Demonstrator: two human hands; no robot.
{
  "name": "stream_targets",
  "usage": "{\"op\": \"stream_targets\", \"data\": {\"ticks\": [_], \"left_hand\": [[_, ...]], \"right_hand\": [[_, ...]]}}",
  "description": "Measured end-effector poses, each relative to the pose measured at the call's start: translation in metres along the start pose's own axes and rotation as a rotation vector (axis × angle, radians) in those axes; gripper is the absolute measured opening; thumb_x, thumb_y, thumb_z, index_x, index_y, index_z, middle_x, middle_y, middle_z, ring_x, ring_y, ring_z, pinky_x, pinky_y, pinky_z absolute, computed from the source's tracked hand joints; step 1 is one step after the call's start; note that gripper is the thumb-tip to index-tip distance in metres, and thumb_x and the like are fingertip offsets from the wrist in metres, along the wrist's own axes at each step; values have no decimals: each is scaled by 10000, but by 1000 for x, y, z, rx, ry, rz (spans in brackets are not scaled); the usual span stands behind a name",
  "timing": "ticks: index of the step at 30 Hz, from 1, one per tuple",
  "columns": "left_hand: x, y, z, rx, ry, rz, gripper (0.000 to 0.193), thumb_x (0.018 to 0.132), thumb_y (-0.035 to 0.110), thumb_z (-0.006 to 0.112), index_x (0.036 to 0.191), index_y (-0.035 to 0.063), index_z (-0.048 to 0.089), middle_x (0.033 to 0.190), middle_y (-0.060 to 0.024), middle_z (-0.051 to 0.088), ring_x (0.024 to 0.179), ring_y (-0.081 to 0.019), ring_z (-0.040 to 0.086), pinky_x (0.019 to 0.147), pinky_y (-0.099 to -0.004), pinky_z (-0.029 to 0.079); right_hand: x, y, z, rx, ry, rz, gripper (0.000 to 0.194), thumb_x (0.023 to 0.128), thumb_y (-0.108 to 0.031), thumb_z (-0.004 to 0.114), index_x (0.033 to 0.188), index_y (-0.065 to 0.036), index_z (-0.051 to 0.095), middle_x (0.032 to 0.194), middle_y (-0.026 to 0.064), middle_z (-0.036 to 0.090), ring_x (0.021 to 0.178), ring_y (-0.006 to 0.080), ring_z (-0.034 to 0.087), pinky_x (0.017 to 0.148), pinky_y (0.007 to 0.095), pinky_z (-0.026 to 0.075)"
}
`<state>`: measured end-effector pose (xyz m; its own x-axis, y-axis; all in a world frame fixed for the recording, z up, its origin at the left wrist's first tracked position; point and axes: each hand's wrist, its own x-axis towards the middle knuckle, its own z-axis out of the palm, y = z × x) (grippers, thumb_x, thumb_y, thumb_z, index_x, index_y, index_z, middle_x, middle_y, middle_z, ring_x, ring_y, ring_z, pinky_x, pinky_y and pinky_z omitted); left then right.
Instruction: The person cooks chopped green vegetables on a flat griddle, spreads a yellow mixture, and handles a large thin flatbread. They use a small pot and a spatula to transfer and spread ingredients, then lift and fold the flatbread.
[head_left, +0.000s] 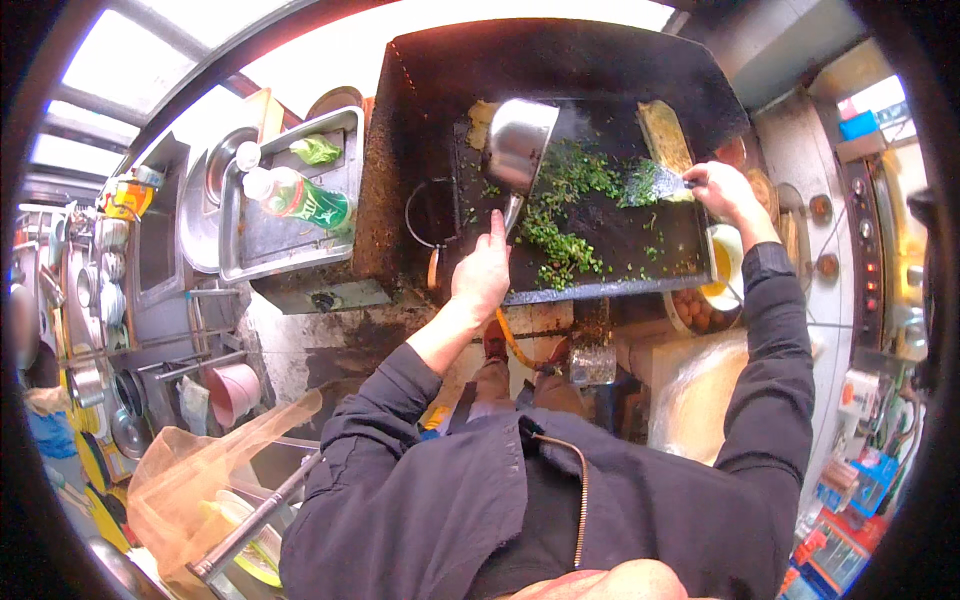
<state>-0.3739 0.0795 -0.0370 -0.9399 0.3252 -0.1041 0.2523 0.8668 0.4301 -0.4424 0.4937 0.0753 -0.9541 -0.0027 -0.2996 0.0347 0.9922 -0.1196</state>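
Note:
My left hand grips the handle of a shiny metal saucepan, tilted above the left part of a black flat griddle. The inside of the pan is turned from view. In my right hand is the handle of a flat metal spatula. Its blade rests at the right end of a spread of chopped green leaves. A long yellowish piece lies behind the spatula. At the back left, partly behind the pan, is a yellow-brown patch.
High dark guards surround the griddle's back and sides. Left stands a metal tray with a green-labelled bottle and a green leaf. A metal ring hangs nearby. Right are a bowl of yellow liquid and brown eggs.

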Motion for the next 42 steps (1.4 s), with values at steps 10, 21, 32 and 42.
{"op": "stream_targets", "data": {"ticks": [10, 21, 32, 42], "left_hand": [[5, -29, -18, -74, 52, 80, 618, 970, 202, 527, 1515, 49, 281, 1116, -232, 631, 865, -421, 647, 719, -480, 531], [-68, -50, -19, -69, -66, 110, 676, 961, 174, 528, 1534, 24, 202, 1043, -220, 584, 788, -424, 624, 672, -499, 524], [-82, 21, 2, -393, 92, -2, 617, 997, 188, 484, 1499, -68, 231, 1095, -299, 591, 895, -432, 630, 770, -471, 521], [-67, 45, -66, -1696, -242, -350, 113, 1036, 222, 473, 1058, 111, 477, 781, 11, 495, 531, -57, 434, 418, -221, 399]], "right_hand": [[36, -127, 6, -101, 362, -502, 211, 790, -160, 707, 1000, -142, 709, 869, 92, 634, 903, 304, 623, 815, 417, 508], [-152, -65, 62, 39, 119, 8, 272, 796, -175, 703, 1067, -168, 723, 950, 112, 673, 930, 309, 640, 849, 422, 517], [-52, -192, 18, -209, 219, -233, 172, 761, -184, 671, 909, -149, 751, 883, 105, 703, 907, 293, 670, 797, 406, 533], [-101, -228, -77, -564, 761, -597, 73, 779, -155, 607, 726, -127, 649, 798, 57, 588, 778, 222, 590, 689, 366, 470]]}}
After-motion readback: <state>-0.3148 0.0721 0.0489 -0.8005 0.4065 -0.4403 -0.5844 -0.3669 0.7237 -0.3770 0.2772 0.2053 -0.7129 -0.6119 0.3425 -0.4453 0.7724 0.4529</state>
